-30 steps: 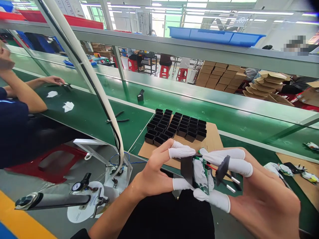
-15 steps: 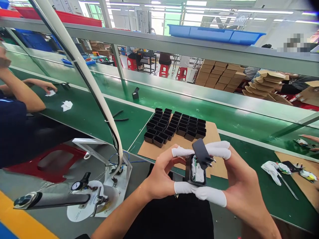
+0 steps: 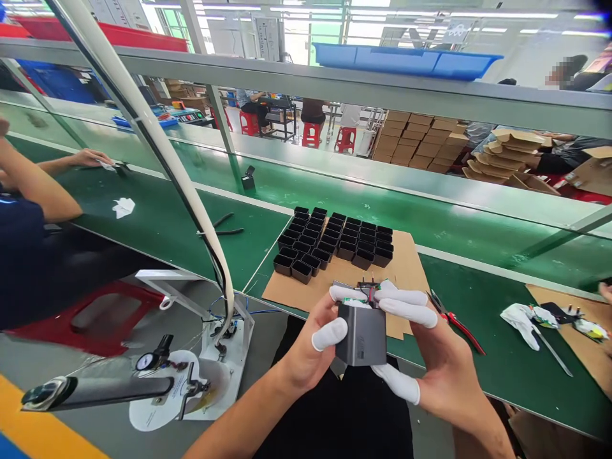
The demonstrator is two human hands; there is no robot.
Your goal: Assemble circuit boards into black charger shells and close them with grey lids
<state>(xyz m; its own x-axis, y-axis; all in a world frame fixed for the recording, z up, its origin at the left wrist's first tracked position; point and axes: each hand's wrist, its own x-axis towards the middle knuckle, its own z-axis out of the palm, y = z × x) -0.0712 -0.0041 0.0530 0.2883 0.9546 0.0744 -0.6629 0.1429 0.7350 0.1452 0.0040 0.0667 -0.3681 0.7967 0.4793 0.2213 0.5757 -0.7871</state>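
Observation:
Between my two hands is a black plastic adapter housing (image 3: 366, 338), held above my lap with its closed side facing me. My left hand (image 3: 310, 347) grips its left side, thumb flat against the near corner. My right hand (image 3: 430, 344) holds it from the right, two fingers across the top and the thumb beneath. White finger cots cover the fingertips. At the top edge show a green circuit board, red and black wires and the pins of the plug lid (image 3: 368, 285). Beyond my hands, several rows of black open cases (image 3: 329, 239) stand on a cardboard sheet (image 3: 406, 261).
Red-handled pliers (image 3: 461, 328) lie right of my hands. Farther right are a white glove (image 3: 521, 322) and circuit parts on cardboard. A white pole (image 3: 167, 159) rises at left beside a pressure gauge (image 3: 146, 360). A co-worker's arm (image 3: 43, 185) reaches over the bench at far left.
The housing has been turned so its closed outer side faces me, and the lid has swung to the far side. My left thumb moved onto the near face. The pliers have come into view.

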